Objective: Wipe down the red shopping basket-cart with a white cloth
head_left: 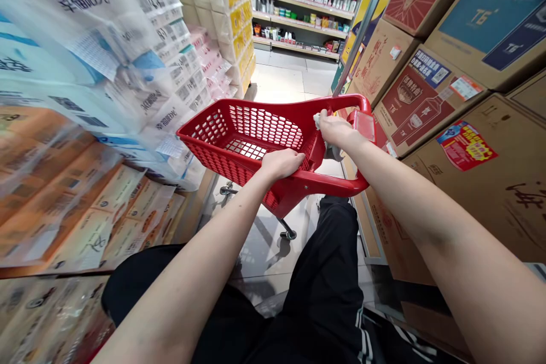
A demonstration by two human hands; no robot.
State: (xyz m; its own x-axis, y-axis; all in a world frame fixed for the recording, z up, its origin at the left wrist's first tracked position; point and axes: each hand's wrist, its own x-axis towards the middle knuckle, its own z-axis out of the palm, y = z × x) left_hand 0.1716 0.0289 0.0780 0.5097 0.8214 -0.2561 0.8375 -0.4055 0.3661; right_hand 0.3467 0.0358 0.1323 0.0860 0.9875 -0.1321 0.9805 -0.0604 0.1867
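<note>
A red plastic shopping cart (239, 142) with a perforated basket stands on small wheels in a shop aisle in front of me; the basket holds nothing. My left hand (281, 162) is closed over the basket's near rim. My right hand (335, 128) is closed on a small white crumpled cloth or tissue (318, 120) and presses it against the cart's red handle (341, 103) near its upper bar. My legs in black trousers show below the cart.
Stacked packs of tissue paper (98, 68) wall the left side. Brown cardboard boxes (469, 142) are piled on the right, close to the cart handle. The tiled aisle (290, 77) runs ahead to shelves of small goods (307, 5).
</note>
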